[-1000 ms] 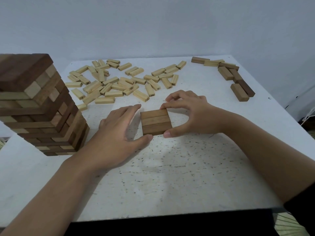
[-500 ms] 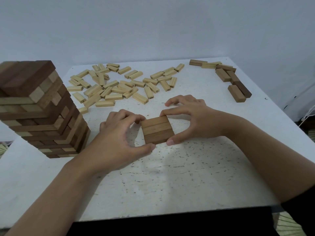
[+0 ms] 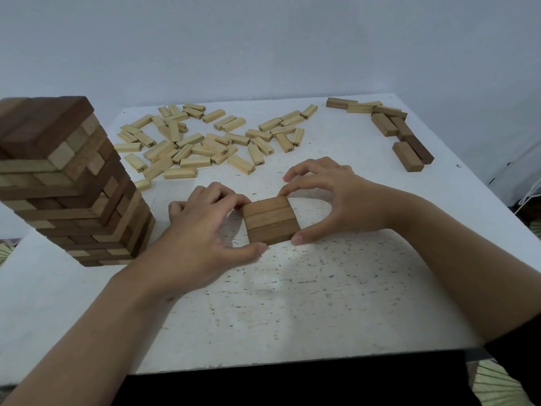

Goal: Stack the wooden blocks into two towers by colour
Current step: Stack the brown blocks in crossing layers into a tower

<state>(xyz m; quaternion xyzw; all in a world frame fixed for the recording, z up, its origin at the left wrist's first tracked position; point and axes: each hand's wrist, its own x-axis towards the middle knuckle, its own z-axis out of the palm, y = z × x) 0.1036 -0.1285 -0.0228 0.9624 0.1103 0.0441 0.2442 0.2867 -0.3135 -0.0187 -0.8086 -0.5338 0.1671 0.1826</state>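
Three brown blocks (image 3: pixel 270 220) lie side by side as a square layer in the middle of the white table (image 3: pixel 292 303). My left hand (image 3: pixel 205 232) pinches the layer's left side, curled fingers at the far corner and thumb at the near corner. My right hand (image 3: pixel 330 197) pinches the right side the same way. A tall tower of mixed brown and pale blocks (image 3: pixel 67 183) stands at the left. Several pale blocks (image 3: pixel 205 142) lie scattered behind. Several brown blocks (image 3: pixel 401 133) lie at the far right.
A pale wall rises just behind the table. The table's near edge runs below my forearms, with a dark gap under it. The right edge falls away beside the brown blocks, where a white cord (image 3: pixel 530 194) hangs.
My left fingers, flat along the layer a second ago, have curled onto its far left corner. Both hands and the layer stay in the same spot on the table.
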